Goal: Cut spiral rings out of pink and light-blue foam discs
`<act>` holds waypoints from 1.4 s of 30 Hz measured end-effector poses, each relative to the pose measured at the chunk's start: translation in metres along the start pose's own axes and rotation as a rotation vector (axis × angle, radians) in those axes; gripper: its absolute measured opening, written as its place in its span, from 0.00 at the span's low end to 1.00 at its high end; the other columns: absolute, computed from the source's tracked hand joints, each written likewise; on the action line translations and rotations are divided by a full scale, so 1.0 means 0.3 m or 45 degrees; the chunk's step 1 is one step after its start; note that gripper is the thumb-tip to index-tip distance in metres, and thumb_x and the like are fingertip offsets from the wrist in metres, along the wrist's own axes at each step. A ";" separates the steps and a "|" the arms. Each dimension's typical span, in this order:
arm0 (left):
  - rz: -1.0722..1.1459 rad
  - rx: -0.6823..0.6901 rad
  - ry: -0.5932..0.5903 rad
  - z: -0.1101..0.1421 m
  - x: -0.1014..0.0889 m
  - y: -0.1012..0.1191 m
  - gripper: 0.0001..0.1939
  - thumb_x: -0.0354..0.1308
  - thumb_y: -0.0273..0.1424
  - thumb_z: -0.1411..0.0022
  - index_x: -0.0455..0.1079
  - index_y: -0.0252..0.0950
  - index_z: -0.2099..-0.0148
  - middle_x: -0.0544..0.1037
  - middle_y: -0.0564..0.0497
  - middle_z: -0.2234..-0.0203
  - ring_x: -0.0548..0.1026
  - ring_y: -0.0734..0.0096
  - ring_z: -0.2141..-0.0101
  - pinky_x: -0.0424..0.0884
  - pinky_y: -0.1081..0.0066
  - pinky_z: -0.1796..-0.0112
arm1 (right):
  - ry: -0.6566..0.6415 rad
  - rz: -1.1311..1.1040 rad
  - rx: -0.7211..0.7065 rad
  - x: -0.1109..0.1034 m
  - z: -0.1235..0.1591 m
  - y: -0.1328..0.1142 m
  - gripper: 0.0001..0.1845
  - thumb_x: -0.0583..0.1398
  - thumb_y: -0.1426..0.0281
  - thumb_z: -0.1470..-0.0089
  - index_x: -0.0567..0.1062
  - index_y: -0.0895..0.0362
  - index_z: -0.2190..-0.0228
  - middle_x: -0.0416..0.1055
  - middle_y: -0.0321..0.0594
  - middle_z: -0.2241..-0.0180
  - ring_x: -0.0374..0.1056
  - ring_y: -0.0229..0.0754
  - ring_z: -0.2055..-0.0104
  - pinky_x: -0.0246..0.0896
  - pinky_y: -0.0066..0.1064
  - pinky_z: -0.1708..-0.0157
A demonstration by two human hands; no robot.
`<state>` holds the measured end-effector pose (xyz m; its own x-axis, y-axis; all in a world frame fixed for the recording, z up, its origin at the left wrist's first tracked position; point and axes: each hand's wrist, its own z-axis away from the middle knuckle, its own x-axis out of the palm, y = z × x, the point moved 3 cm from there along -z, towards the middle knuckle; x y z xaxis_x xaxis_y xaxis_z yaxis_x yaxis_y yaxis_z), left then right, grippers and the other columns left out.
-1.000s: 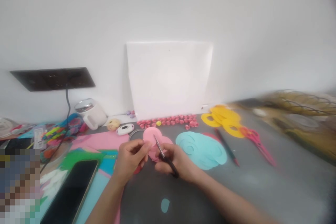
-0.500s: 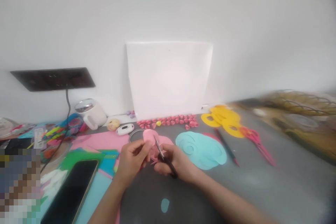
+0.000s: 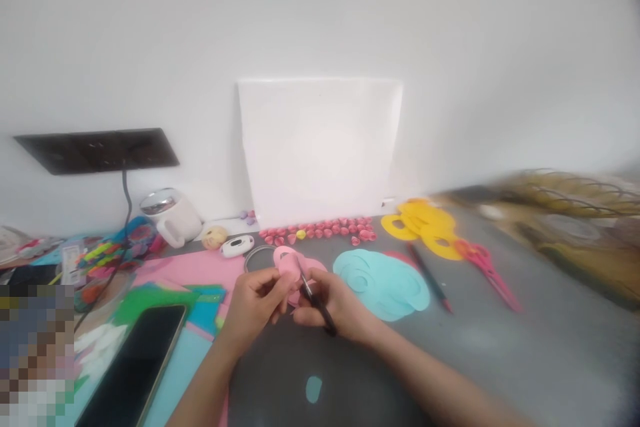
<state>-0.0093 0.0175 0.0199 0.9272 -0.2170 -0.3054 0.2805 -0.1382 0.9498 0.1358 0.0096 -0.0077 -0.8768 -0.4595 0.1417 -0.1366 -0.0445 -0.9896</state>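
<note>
Between finger and thumb, my left hand (image 3: 263,303) pinches a round piece of pink paper (image 3: 286,260) above the dark table. Black-handled scissors (image 3: 317,305) are gripped in my right hand (image 3: 336,300), their blades up against the paper's right side. A small dark opening shows near the top of the pink piece. More pink paper pieces (image 3: 314,267) lie behind and under the hands, partly hidden. To the right of my right hand is a pile of light blue paper rounds (image 3: 383,287).
Yellow paper rings (image 3: 440,233), a dark pencil (image 3: 433,280) and pink scissors (image 3: 493,273) lie at right. Small red rolled pieces (image 3: 330,229) line up before a white board (image 3: 320,153). At left are a phone (image 3: 137,360), coloured sheets (image 3: 195,267) and a white mug (image 3: 173,217).
The scissor blades have closed and the handles have come together. An opening now shows in the pink paper. My hands have stayed in nearly the same place; the view shifted slightly.
</note>
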 end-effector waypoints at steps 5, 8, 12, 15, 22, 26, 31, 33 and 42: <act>0.075 -0.029 0.006 -0.002 0.000 -0.010 0.21 0.53 0.41 0.40 0.60 0.35 0.81 0.61 0.59 0.92 0.58 0.82 0.90 0.53 0.79 0.87 | -0.013 -0.037 0.006 0.001 0.003 -0.002 0.23 0.71 0.64 0.64 0.67 0.58 0.69 0.59 0.27 0.81 0.51 0.30 0.79 0.45 0.24 0.79; 0.116 -0.040 0.016 0.001 -0.004 -0.016 0.20 0.54 0.41 0.40 0.59 0.36 0.80 0.59 0.59 0.93 0.57 0.81 0.91 0.52 0.78 0.88 | 0.000 -0.048 0.004 0.002 0.008 -0.007 0.24 0.72 0.64 0.65 0.68 0.58 0.68 0.59 0.28 0.80 0.51 0.30 0.78 0.45 0.24 0.79; 0.109 -0.024 0.037 0.003 -0.010 -0.017 0.21 0.53 0.41 0.40 0.58 0.36 0.80 0.60 0.59 0.93 0.58 0.81 0.91 0.53 0.78 0.87 | 0.019 -0.050 0.056 0.005 0.011 -0.006 0.22 0.71 0.64 0.64 0.68 0.58 0.69 0.60 0.28 0.81 0.51 0.30 0.79 0.44 0.24 0.80; 0.090 -0.016 0.077 0.000 -0.014 -0.013 0.21 0.53 0.40 0.40 0.58 0.36 0.81 0.60 0.59 0.93 0.57 0.81 0.91 0.54 0.78 0.87 | 0.027 -0.077 0.084 0.009 0.012 -0.002 0.20 0.70 0.65 0.62 0.67 0.57 0.70 0.59 0.26 0.84 0.50 0.29 0.82 0.43 0.23 0.81; 0.091 0.027 0.179 -0.004 -0.018 -0.004 0.19 0.54 0.38 0.41 0.62 0.35 0.80 0.61 0.59 0.92 0.57 0.83 0.90 0.54 0.79 0.87 | 0.037 -0.088 0.077 0.011 0.010 0.002 0.17 0.68 0.67 0.60 0.65 0.56 0.72 0.61 0.26 0.85 0.54 0.30 0.83 0.46 0.22 0.82; 0.118 -0.005 0.111 -0.005 -0.007 -0.010 0.17 0.55 0.39 0.41 0.65 0.34 0.77 0.61 0.59 0.92 0.57 0.82 0.90 0.54 0.79 0.87 | 0.053 -0.045 0.055 0.009 0.009 0.003 0.17 0.68 0.65 0.60 0.66 0.57 0.72 0.63 0.28 0.84 0.57 0.31 0.82 0.50 0.23 0.81; 0.103 0.016 0.058 -0.003 0.006 -0.015 0.18 0.54 0.41 0.40 0.65 0.34 0.76 0.62 0.59 0.92 0.57 0.83 0.90 0.53 0.79 0.87 | 0.039 -0.016 0.042 0.011 0.010 0.002 0.19 0.68 0.62 0.60 0.67 0.57 0.71 0.63 0.29 0.83 0.57 0.32 0.81 0.49 0.24 0.81; 0.091 0.037 0.072 -0.001 0.008 -0.014 0.20 0.54 0.41 0.39 0.63 0.34 0.79 0.62 0.58 0.92 0.58 0.83 0.89 0.54 0.79 0.86 | 0.027 -0.027 0.025 0.013 0.009 -0.001 0.20 0.69 0.61 0.61 0.67 0.57 0.70 0.62 0.29 0.82 0.55 0.31 0.81 0.49 0.24 0.81; 0.049 0.008 -0.017 0.001 0.017 -0.003 0.22 0.54 0.41 0.40 0.60 0.34 0.82 0.62 0.57 0.91 0.59 0.83 0.89 0.54 0.79 0.87 | -0.020 -0.030 -0.067 0.006 0.005 -0.020 0.25 0.71 0.61 0.64 0.67 0.58 0.69 0.61 0.30 0.76 0.53 0.32 0.76 0.49 0.25 0.77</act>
<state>-0.0049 0.0164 0.0174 0.9338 -0.2355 -0.2693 0.2428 -0.1358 0.9605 0.1357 0.0077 -0.0015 -0.8658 -0.4727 0.1641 -0.1816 -0.0087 -0.9833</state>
